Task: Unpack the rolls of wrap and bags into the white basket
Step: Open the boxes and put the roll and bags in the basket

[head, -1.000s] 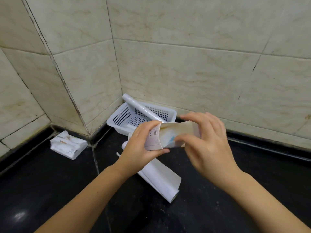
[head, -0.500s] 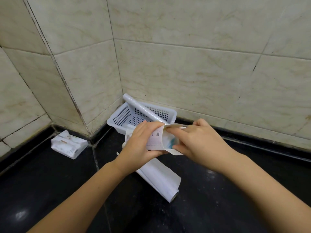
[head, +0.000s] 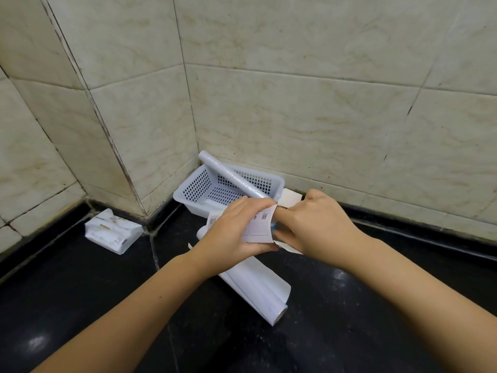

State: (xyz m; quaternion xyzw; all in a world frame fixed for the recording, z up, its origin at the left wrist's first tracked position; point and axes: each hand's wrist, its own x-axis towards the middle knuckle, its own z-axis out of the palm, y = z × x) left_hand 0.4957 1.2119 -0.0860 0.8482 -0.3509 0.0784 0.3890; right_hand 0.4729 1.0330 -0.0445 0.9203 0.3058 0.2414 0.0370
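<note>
My left hand (head: 236, 230) and my right hand (head: 314, 224) both grip a small printed paper package (head: 259, 227) held just in front of the white basket (head: 199, 184). My right fingers are tucked into its open end, where a loose flap sticks up. The perforated basket stands in the wall corner, and a long pale roll (head: 231, 176) leans across it with its far end over the rim. Below my hands, a large roll of wrap (head: 258, 289) in a white paper sleeve lies on the black counter.
A white flat packet (head: 113, 231) lies at the left against the wall base. Tiled walls close in behind and to the left. The black counter (head: 349, 305) stretches to the right and toward me.
My hands have come closer together. The right hand moved left and now covers the package's open end, with its fingers pushed inside. The package sits slightly lower and closer to the basket.
</note>
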